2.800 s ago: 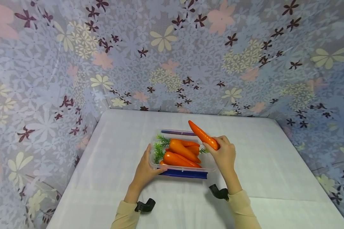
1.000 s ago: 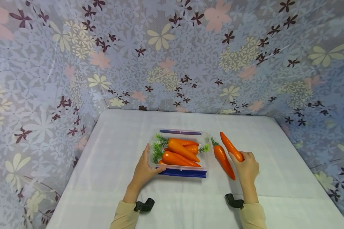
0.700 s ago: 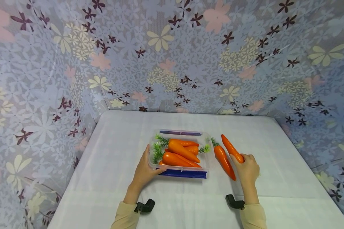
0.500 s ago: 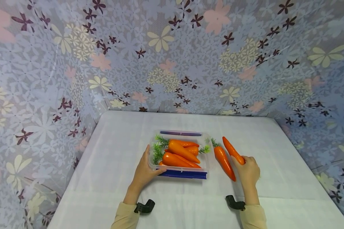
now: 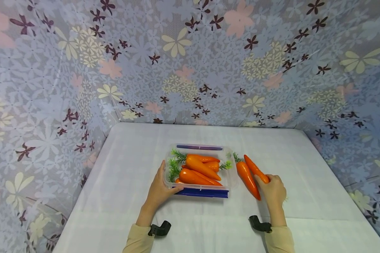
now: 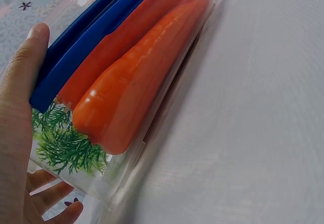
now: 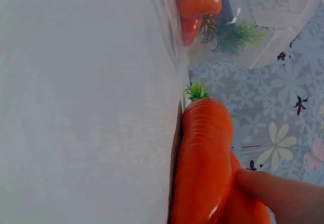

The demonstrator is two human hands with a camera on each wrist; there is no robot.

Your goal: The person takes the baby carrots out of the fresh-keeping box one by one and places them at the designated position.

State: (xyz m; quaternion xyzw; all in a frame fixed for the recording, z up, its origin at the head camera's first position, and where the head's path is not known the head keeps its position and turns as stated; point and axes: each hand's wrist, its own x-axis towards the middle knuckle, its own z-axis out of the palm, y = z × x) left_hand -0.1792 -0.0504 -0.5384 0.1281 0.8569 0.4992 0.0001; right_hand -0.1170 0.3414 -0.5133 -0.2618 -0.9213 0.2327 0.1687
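Note:
A clear plastic container (image 5: 232, 182) with blue clips (image 5: 201, 192) stands mid-table. Several orange carrots (image 5: 193, 175) with green leafy tops (image 5: 175, 168) lie inside. My left hand (image 5: 159, 188) holds its left front corner, thumb along the front rim and fingers around the left side. To the right of the container, a carrot (image 5: 247, 180) lies on the table, tip toward me. Beside it, my right hand (image 5: 273, 191) grips another carrot (image 5: 254, 168) at the thick end, its tip pointing away and left. In the right wrist view the thumb (image 7: 278, 191) presses on this carrot, partly hidden behind the lying one (image 7: 202, 158).
A white cloth covers the table (image 5: 139, 140). Floral fabric (image 5: 190, 70) rises behind the table and along both sides. Black wrist-camera mounts (image 5: 159, 228) sit at both wrists.
My right hand has carried its carrot from above the container to the right and lowered it beside the lying carrot, its tip now swung left. My left hand has stayed on the container.

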